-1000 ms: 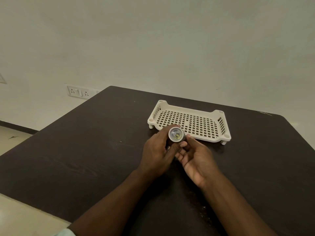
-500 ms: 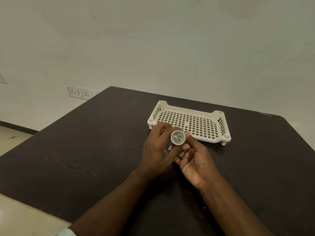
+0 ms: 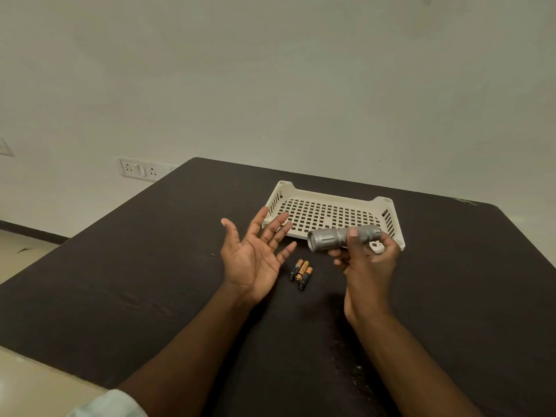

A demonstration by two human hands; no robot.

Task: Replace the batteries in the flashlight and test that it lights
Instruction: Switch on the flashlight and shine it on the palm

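Observation:
My right hand (image 3: pixel 365 263) grips a grey metal flashlight (image 3: pixel 331 238) by its rear half and holds it level above the table, with its head pointing left toward my other hand. My left hand (image 3: pixel 255 254) is held up with the palm facing right and the fingers spread, and it holds nothing. Three small black-and-copper batteries (image 3: pixel 301 272) lie side by side on the dark table (image 3: pixel 126 281) between my hands. No light shows from the flashlight.
A cream perforated plastic tray (image 3: pixel 331 210) stands on the table just behind my hands, with nothing seen inside it. A wall socket plate (image 3: pixel 140 168) sits on the wall at the left. The table's left edge drops to a tiled floor.
Both hands held the flashlight together with its lens facing me. Now my left hand has let go and opened, my right hand has turned the flashlight sideways, and the batteries are uncovered.

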